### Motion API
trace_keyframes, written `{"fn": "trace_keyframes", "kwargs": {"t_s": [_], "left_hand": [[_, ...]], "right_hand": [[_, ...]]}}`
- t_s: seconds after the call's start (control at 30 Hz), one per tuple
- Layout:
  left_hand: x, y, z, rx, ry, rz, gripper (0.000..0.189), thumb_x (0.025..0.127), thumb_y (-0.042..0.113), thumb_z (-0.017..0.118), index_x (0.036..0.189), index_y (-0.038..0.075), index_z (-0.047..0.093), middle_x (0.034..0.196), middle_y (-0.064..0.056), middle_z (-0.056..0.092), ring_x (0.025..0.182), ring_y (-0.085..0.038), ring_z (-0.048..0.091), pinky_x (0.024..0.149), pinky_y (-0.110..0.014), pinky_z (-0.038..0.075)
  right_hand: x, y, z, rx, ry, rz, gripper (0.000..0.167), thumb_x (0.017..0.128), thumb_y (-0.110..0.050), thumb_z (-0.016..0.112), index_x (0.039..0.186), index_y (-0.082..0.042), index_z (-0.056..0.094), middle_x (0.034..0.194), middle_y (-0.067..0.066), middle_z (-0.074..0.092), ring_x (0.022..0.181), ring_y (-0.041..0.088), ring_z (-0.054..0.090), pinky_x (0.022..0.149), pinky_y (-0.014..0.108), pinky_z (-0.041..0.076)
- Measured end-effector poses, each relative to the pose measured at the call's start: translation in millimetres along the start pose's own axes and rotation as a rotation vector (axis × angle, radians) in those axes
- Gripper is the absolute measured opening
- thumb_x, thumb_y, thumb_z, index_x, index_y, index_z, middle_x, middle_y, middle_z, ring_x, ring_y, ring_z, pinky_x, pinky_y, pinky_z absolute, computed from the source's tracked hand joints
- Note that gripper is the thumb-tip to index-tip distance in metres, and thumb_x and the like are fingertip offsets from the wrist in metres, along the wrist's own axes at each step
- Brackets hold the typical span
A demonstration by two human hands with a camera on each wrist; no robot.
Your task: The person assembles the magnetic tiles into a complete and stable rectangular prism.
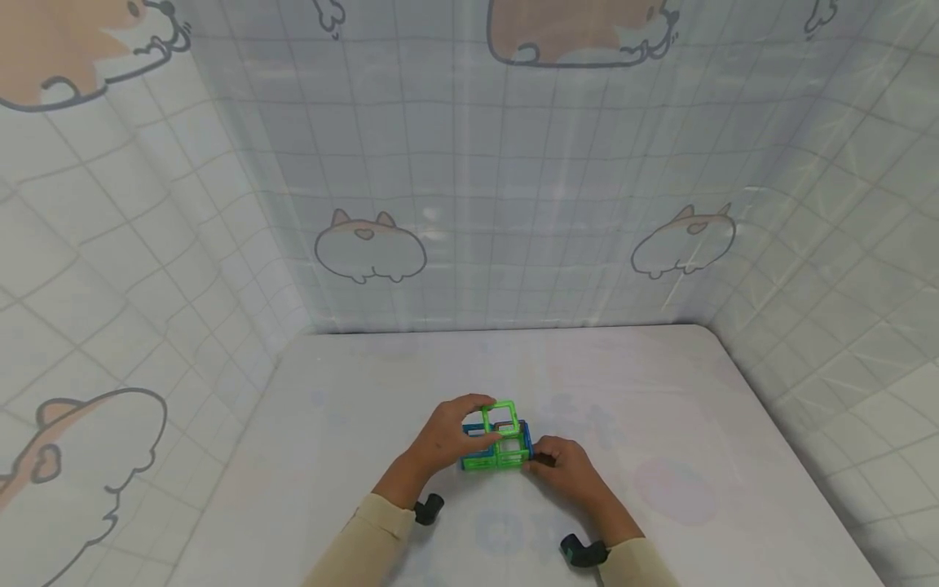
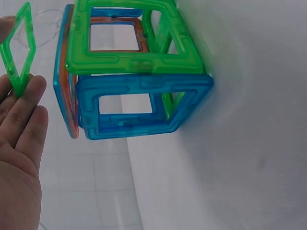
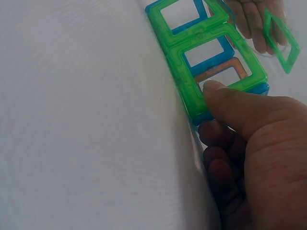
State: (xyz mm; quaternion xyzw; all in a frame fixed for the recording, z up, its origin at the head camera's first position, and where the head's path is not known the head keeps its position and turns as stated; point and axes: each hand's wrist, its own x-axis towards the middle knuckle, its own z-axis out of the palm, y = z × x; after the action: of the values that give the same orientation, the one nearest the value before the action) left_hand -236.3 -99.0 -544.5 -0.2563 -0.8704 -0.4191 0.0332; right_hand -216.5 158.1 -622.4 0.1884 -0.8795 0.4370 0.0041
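Note:
My left hand [image 1: 443,436] pinches a green square magnetic tile [image 2: 31,40] by its edges, between thumb and fingertips. That tile is raised above a small box of magnetic tiles [image 1: 484,463] standing on the table. Green, blue and orange open-framed tiles make up the box; a green tile [image 2: 139,66] and a blue tile [image 2: 127,82] meet along one edge in the left wrist view. At the box's right end, my right hand [image 1: 575,471] grips the corner. Its thumb [image 3: 216,88] lies on a green tile [image 3: 256,69], with the fingers curled below.
A white table [image 1: 367,383] carries the box near its middle. Patterned sheeting [image 1: 469,179] with cartoon animals rises behind the table and along both sides. Black devices sit at the left wrist [image 1: 429,509] and right wrist [image 1: 583,552].

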Motion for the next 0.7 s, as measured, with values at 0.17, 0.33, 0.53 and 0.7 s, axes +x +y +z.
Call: {"fn": "trace_keyframes", "kwargs": {"t_s": [0.17, 0.33, 0.53, 0.7], "left_hand": [[-0.1, 1.7, 3.4, 0.062, -0.043, 0.014, 0.052, 0.083, 0.038, 0.081, 0.129, 0.02, 0.064, 0.128, 0.004, 0.066, 0.105, -0.019, 0.065, 0.09, -0.039, 0.057], [-0.7, 3.9, 4.7, 0.089, -0.07, 0.011, 0.052, 0.083, 0.041, 0.081, 0.129, 0.022, 0.064, 0.129, 0.003, 0.066, 0.106, -0.019, 0.065, 0.09, -0.034, 0.056], [-0.8, 6.6, 4.3, 0.094, -0.101, -0.022, 0.053, 0.083, 0.043, 0.08, 0.13, 0.024, 0.063, 0.13, 0.005, 0.065, 0.105, -0.012, 0.062, 0.091, -0.033, 0.056], [0.2, 5.4, 4.8, 0.105, -0.109, 0.008, 0.053, 0.084, 0.044, 0.079, 0.13, 0.022, 0.063, 0.129, 0.005, 0.066, 0.104, -0.009, 0.061, 0.091, -0.033, 0.056]], "right_hand": [[-0.4, 0.8, 0.2, -0.007, -0.004, -0.001, 0.008, 0.085, -0.024, 0.08, 0.087, -0.028, 0.073, 0.081, -0.017, 0.064, 0.072, 0.005, 0.053, 0.065, 0.022, 0.049], [-1.1, -0.3, 0.5, 0.0, -0.005, -0.003, 0.008, 0.085, -0.024, 0.08, 0.088, -0.028, 0.073, 0.082, -0.017, 0.063, 0.073, 0.006, 0.053, 0.066, 0.023, 0.049], [-2.4, -1.2, 1.1, 0.004, -0.009, 0.001, 0.008, 0.086, -0.025, 0.079, 0.089, -0.028, 0.073, 0.083, -0.018, 0.064, 0.074, 0.005, 0.054, 0.068, 0.023, 0.05], [-1.9, -0.8, 1.2, 0.003, -0.005, 0.001, 0.01, 0.085, -0.023, 0.08, 0.088, -0.029, 0.072, 0.083, -0.018, 0.064, 0.074, 0.005, 0.054, 0.068, 0.023, 0.05]]}}
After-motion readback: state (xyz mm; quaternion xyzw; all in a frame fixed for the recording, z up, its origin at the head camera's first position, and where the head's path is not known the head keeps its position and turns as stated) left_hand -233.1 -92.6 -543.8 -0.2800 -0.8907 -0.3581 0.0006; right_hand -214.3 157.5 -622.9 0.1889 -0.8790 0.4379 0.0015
